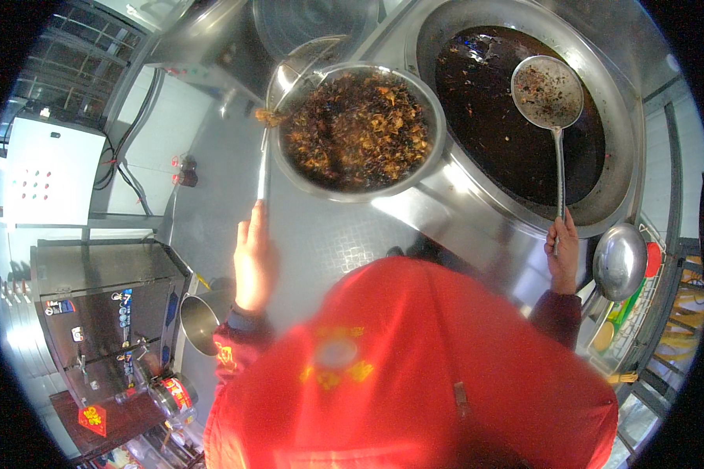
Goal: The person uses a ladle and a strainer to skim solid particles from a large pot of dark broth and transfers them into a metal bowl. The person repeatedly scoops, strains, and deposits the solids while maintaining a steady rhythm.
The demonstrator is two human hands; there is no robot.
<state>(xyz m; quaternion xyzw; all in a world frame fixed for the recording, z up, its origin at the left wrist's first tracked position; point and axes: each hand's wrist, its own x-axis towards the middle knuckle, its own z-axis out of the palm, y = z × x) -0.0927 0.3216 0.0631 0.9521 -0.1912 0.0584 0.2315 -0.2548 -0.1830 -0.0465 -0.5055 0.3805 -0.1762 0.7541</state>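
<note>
My right hand [561, 255] grips the handle of a round perforated skimmer [542, 88], whose bowl carries dark and orange bits. It is held over a large metal wok [619, 140] of dark liquid [487, 140], probably oil. My left hand [252, 258] is closed around the metal handle of a strainer [293, 73]; a brown clump [268, 117] clings near where that handle begins. Just right of the strainer stands a round metal basin [437, 126], heaped with dark and orange-brown cooked pieces [358, 129]. The strainer's bowl is partly hidden behind the basin's rim.
A metal ladle [620, 261] rests by a wire rack [651, 316] at right. Behind the basin lies a large round metal lid or pan [317, 23]. At left are a metal pot [199, 322], a steel cabinet [111, 316] and a white control box [53, 170].
</note>
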